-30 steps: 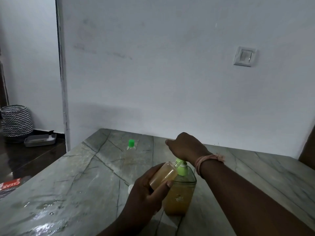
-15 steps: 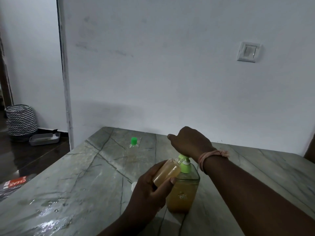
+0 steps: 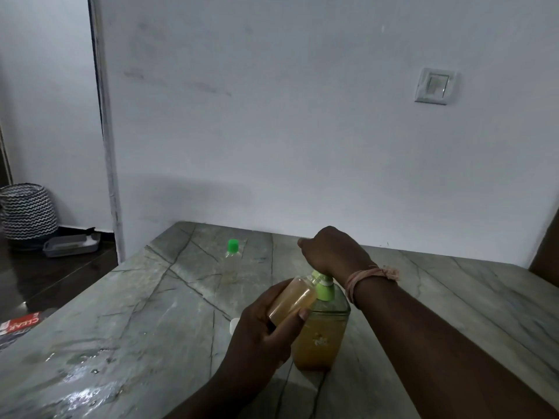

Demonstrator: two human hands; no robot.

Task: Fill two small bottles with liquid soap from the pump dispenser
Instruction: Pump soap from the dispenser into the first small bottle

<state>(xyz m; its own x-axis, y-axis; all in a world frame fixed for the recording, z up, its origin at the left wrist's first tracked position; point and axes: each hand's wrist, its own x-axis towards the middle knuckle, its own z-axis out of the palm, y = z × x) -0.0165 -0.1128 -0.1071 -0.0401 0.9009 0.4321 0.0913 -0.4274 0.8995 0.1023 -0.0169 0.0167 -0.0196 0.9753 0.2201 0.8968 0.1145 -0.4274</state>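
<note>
The pump dispenser (image 3: 322, 337), clear with amber soap and a green pump collar, stands on the marble table (image 3: 151, 313). My right hand (image 3: 332, 252) sits on top of its pump head, fingers curled over it and hiding it. My left hand (image 3: 260, 337) grips a small bottle (image 3: 292, 299) holding amber soap, tilted with its mouth up against the pump's spout. A second small clear bottle with a green cap (image 3: 232, 252) stands farther back on the table, apart from both hands.
A small white cap (image 3: 234, 325) lies on the table just left of my left hand. The near left of the table is wet. A white wall runs behind the table. On the floor at left are a patterned basket (image 3: 28, 211) and a grey tray (image 3: 71, 244).
My right hand has risen slightly on the pump, showing more of the stem. The left hand keeps the small bottle at the spout. The view shifted a little.
</note>
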